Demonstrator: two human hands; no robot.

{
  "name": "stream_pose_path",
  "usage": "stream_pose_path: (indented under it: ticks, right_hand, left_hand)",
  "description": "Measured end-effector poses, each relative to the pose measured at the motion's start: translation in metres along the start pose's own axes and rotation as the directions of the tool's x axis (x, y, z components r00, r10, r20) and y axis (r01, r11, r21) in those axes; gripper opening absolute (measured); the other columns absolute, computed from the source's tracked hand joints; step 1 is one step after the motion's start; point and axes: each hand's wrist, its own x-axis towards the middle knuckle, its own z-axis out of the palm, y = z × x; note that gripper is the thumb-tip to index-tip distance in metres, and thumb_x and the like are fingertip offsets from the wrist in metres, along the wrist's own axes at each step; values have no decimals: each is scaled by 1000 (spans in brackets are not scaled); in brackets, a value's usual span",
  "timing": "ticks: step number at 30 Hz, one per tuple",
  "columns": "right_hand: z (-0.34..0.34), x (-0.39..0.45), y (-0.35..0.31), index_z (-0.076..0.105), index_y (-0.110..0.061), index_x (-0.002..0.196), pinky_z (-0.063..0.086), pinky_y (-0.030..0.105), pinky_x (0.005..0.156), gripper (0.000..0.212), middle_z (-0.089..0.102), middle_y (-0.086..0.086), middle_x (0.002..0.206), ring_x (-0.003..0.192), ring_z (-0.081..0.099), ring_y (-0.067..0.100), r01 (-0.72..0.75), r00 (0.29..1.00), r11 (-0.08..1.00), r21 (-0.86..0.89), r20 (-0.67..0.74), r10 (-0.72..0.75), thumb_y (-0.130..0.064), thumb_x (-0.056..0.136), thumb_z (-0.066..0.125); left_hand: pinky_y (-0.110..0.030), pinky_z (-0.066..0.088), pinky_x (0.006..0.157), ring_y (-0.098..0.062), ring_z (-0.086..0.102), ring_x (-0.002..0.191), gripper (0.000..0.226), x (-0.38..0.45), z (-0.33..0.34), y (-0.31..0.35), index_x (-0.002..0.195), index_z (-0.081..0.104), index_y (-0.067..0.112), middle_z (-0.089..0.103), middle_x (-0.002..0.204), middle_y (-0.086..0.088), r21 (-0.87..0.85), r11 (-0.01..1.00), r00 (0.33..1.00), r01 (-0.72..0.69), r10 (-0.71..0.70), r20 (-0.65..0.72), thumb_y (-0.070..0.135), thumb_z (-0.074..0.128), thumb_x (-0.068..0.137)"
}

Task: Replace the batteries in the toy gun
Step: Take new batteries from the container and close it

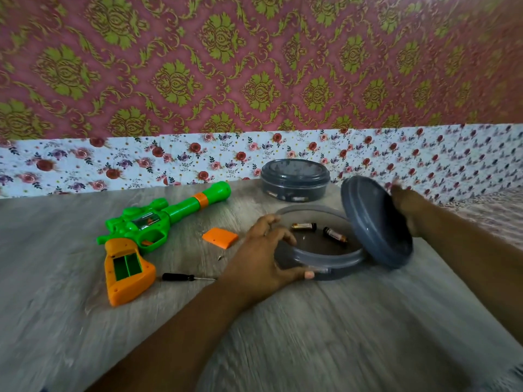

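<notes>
Two wallpapers (254,66) back the grey table (283,321): left grip (263,250) clasps container (328,257), right grip (407,205) holds lid (373,222).

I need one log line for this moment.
left hand: grips tub | right hand: holds lid off | tub: two batteries | gun: bay open, empty

Lid (376,222) apparently hides much of right hand (407,206).
</notes>
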Motion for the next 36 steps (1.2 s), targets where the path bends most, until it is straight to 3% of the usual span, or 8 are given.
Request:
stream_pose_path:
  ticks: [8,11,13,17,23,27,33,36]
  right_hand:
    - [22,-23,3,55,4,93,39,28,54,27,56,18,78,64,50,24,213,977,927,-310,35,-213,-23,93,53]
    - [17,-59,-9,62,5,90,48,38,74,41,65,25,95,82,62,31,430,902,818,-382,165,-398,-35,91,53]
    - [16,-97,-12,65,-9,99,46,34,78,50,66,10,94,87,61,25,552,830,697,-457,377,-410,-54,86,48]
    - [22,-114,-4,30,-22,141,40,29,88,73,50,4,135,114,51,21,636,766,294,-714,538,-351,-61,83,48]
    - [25,-57,-11,43,-20,131,42,38,95,55,52,5,130,108,51,21,655,752,463,-597,572,-327,-47,85,56]
    - [32,-34,-15,38,-19,138,37,39,103,67,43,4,142,122,45,23,639,754,553,-534,576,-315,-46,81,62]
    - [41,-36,-24,44,-18,129,37,32,90,53,49,6,134,109,47,18,659,745,457,-597,602,-288,-47,86,56]
    - [35,-59,-29,49,-14,127,31,23,83,47,52,7,130,107,48,17,732,676,345,-587,570,-467,-38,88,57]
  left_hand:
    - [-18,21,103,-10,25,133,52,-1,3,1,109,57,26,38,137,6,87,991,995,-99,97,23,61,63,72]
    - [-19,22,103,-11,27,133,56,-1,4,-1,109,57,24,40,136,5,99,990,994,-104,102,25,67,57,73]
    - [-19,23,103,-12,29,131,67,0,5,-1,108,57,22,42,134,4,107,988,994,-109,107,24,76,49,69]
    - [-21,26,104,-14,34,129,69,1,7,-3,102,59,20,46,130,1,94,989,993,-114,114,0,77,39,67]
    - [-21,34,99,-11,43,119,61,1,5,0,95,61,19,52,116,3,91,990,993,-110,114,-33,73,44,71]
    - [-22,31,104,-10,48,109,57,0,3,-1,90,63,20,56,104,4,73,989,987,-131,137,-81,69,36,77]
    - [-25,28,109,-9,47,109,61,1,1,-1,94,63,22,58,103,5,93,986,989,-135,140,-49,69,28,78]
    - [-33,38,100,-12,51,108,52,4,1,-1,94,59,29,58,103,7,70,992,990,-103,109,-84,69,30,81]
